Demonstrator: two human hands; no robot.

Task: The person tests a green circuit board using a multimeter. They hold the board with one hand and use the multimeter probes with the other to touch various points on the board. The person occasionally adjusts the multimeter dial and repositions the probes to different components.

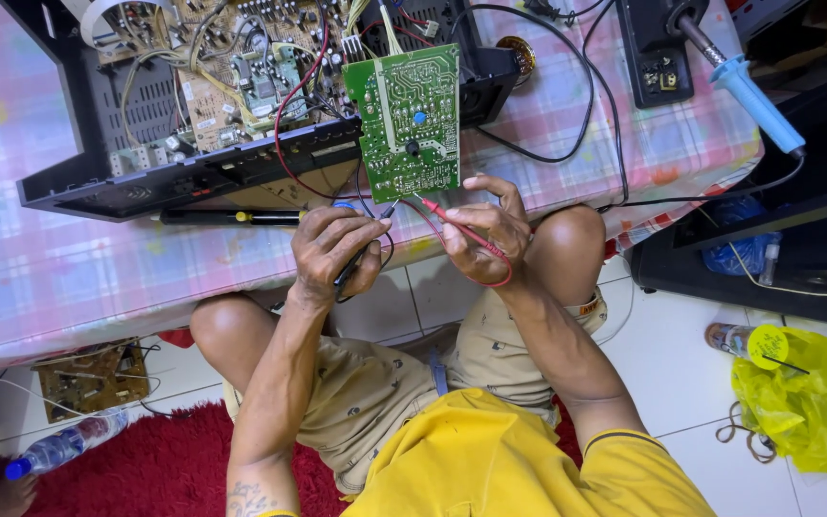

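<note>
Left hand [332, 251]: grip closed around a black test probe [364, 247], tip angled up toward the lower edge of the green circuit board [412, 120]. Whether the tip touches the board, cannot tell.

Right hand [488, 230]: fingers pinched together on a red test probe [459, 228], its red lead looping under the palm. The tip points at the same lower edge, just beside the black one.

Board stands tilted, solder side to the camera, leaning on the front wall of an opened black chassis [193, 177] at the near edge of the counter [69, 268], which is covered in pink checked cloth. Red and black wires run from it into the chassis.

Progress, as a judgement: chassis already opened, board lifted out and exposed, both probes in hand and at the board. Probing looks under way at its bottom edge; the rest of the board is untouched by the probes.

Soldering iron [748, 91] with blue handle rests unused at the far right corner. A screwdriver [232, 217] lies along the near edge.
</note>
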